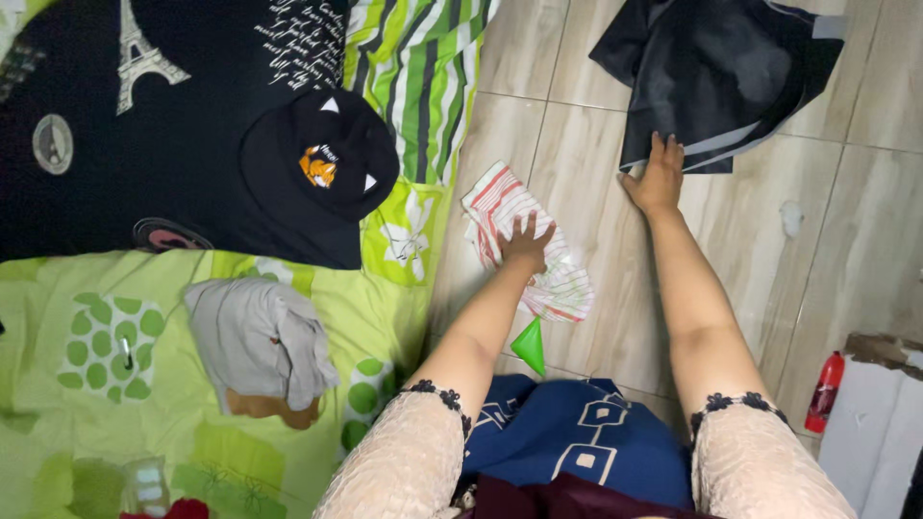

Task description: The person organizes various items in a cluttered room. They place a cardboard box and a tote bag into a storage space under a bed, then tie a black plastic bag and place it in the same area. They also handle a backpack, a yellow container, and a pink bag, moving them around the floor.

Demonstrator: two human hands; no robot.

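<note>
On the tiled floor (596,192) ahead of me, I see my left hand (526,242) pressed flat on a striped cloth (538,259), red lines on white, crumpled just beside the bed's edge. Its fingers are spread apart, gripping nothing, only resting on the fabric. My right hand (658,176) reaches farther out, arm straight, palm down, fingers loosely apart on the near corner of a dark garment (716,72) with pale grey trim, which lies heaped at the top of the floor. Whether that hand pinches the fabric I cannot tell.

Between my forearms, near my lap, lies a small green funnel (529,346), touching the striped cloth's lower edge. At far right a red bottle (826,390) stands against a white box (880,437).

To the left, a lime-green sheet (115,384) with leaf patterns covers the bed. On it sit a black cap (322,168) with an orange animal badge, a black fabric (115,125) printed with a white tower and script, and a folded grey garment (260,341). Both sleeves are pale lace with black trim.
</note>
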